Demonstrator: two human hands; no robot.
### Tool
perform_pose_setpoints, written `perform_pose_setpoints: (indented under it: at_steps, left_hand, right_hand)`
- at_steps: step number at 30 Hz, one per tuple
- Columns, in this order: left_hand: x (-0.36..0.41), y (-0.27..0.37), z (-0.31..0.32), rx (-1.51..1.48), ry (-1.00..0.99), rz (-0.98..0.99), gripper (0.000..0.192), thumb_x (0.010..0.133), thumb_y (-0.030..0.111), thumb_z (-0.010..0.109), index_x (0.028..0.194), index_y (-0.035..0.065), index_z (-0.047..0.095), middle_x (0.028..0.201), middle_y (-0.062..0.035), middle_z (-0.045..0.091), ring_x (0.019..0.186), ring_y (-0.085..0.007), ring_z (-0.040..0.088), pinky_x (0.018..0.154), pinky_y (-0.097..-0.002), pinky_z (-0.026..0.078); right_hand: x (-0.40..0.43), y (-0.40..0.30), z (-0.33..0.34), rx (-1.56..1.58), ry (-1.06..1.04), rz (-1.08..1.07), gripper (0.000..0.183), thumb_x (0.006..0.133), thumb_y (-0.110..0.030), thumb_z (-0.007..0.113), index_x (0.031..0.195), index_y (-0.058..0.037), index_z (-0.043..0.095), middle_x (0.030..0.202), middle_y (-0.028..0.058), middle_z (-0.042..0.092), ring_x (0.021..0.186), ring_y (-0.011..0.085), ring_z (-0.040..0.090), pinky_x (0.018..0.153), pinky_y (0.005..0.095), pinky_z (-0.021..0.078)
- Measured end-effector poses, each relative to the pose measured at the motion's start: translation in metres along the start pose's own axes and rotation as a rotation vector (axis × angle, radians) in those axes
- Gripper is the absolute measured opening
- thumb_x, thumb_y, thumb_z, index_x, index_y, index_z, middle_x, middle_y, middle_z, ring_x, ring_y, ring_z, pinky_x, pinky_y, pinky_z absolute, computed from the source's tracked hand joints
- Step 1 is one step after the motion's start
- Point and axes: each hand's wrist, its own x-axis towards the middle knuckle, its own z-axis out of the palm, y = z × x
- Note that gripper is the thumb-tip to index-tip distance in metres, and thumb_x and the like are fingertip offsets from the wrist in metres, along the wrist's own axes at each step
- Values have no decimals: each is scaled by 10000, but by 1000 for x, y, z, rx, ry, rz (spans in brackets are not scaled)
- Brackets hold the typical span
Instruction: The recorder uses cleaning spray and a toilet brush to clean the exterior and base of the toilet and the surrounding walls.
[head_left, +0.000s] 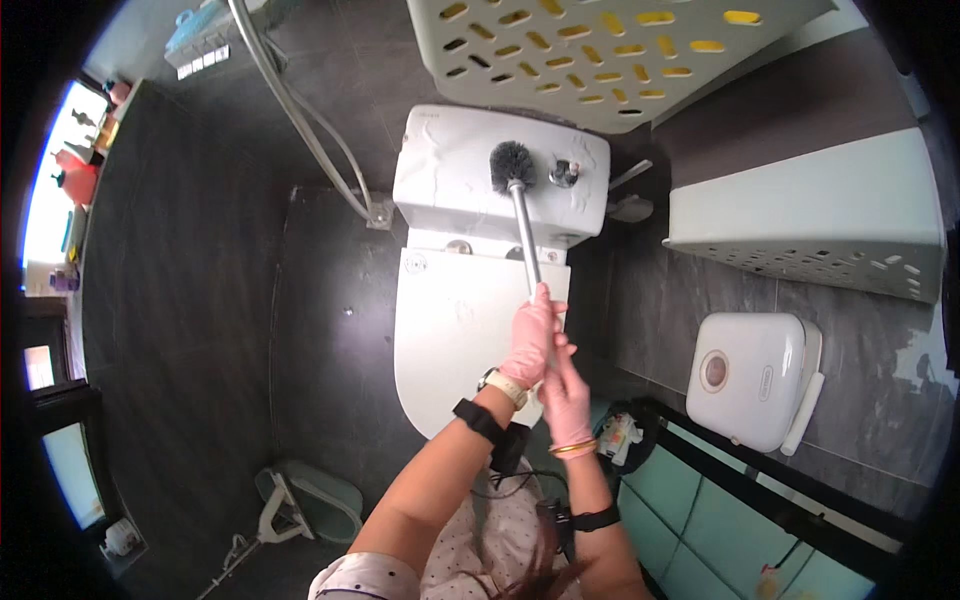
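Pink gloves cover both of my hands. My left hand (534, 341), with a watch at the wrist, grips the metal handle of a toilet brush (526, 232). Lower on the same handle, my right hand (564, 397) is closed, a gold bangle at its wrist. The brush's dark, round bristle head lies over the lid of the white toilet cistern (457, 165), left of the chrome flush button (564, 174). Wet, whitish streaks mark the cistern lid. Beneath my hands is the lowered white toilet lid (450, 337).
Perforated baskets (540, 52) (802, 195) hang above and to the right. A white tissue box (750, 379) is on the right wall, near a waste bin (626, 442). A hose (300, 120) runs left of the cistern; a dustpan (315, 502) lies lower left.
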Motion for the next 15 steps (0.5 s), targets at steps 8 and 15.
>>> perform_pose_setpoints:
  at_steps: [8, 15]
  left_hand:
    - [61, 103, -24, -112, 4, 196, 483, 977, 501, 417, 882, 45, 543, 563, 22, 387, 471, -125, 416, 493, -320, 492]
    - [-9, 52, -63, 53, 69, 107, 550, 958, 569, 392, 954, 35, 520, 549, 7, 444, 489, -154, 499, 504, -314, 514]
  right_hand:
    - [95, -55, 60, -149, -208, -99, 506, 921, -163, 511, 1415, -114, 410, 721, 75, 553, 616, 114, 501, 611, 303, 459]
    - [18, -16, 49, -376, -206, -57, 517, 917, -237, 514, 1419, -276, 396, 813, 249, 625, 693, 371, 644, 602, 402, 489]
